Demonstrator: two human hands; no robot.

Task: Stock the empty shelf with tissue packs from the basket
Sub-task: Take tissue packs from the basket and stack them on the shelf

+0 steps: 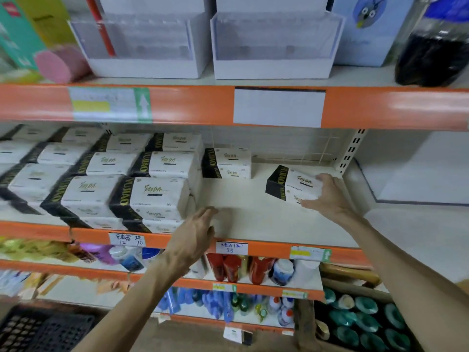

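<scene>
Orange-edged store shelving fills the view, and the middle shelf is the one being stocked: its left half is packed with rows of stacked packs, black ends all facing the same way, while the right half is mostly bare board. A short stack of two stands at the back of that gap, which looks like the start of the next row. The right hand grips one tissue pack by its right end, fingers curled over the top edge and thumb at the lower front corner. The pack is tilted, black end turned left to match the others. Holding it by the end keeps its broad face free, probably so it can slide leftward towards the row. Whether its underside already touches the board cannot be told. The left hand reaches in over the shelf's front lip just beside the front stack, fingers straight, close together and holding nothing. It seems poised to steady that stack or guide the incoming pack, though contact with the stack is not clear. Down at the lower left, a black latticed basket sits partly out of view, and its contents are too blurred to judge. White display boxes stand on the shelf above, and bottles line the one below, behind handwritten price labels.
</scene>
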